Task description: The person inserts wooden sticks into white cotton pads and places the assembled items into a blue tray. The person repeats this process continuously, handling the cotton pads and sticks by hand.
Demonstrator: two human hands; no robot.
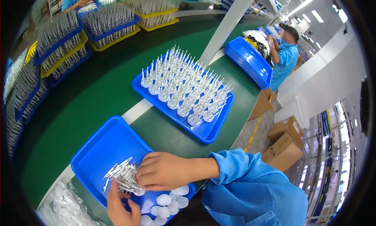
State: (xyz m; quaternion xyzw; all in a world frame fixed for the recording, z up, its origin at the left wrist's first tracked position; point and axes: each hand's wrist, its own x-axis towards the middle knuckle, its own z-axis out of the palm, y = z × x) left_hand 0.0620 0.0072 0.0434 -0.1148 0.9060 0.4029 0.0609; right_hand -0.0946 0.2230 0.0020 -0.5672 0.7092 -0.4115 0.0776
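Observation:
My right hand (158, 171) reaches in from the right with its fingers curled over a white round base (139, 192), which is partly hidden under them. Close to it, my left hand (121, 206) has its fingers apart, the index finger at the edge of a pile of thin white-and-silver rods (122, 171). Some blur between the hands hides the exact contact. Both hands are over a blue tray (102, 142), where the rods lie loose. Several loose white round bases (163, 199) lie at the tray's near right end.
Beyond, a blue tray (207, 135) holds rows of upright rods on round bases. A clear bag (62, 200) of white parts lies near left. Stacked trays (113, 32) line the far side. Empty blue trays (250, 61) and a co-worker (288, 54) are at right, with cardboard boxes (284, 149) below.

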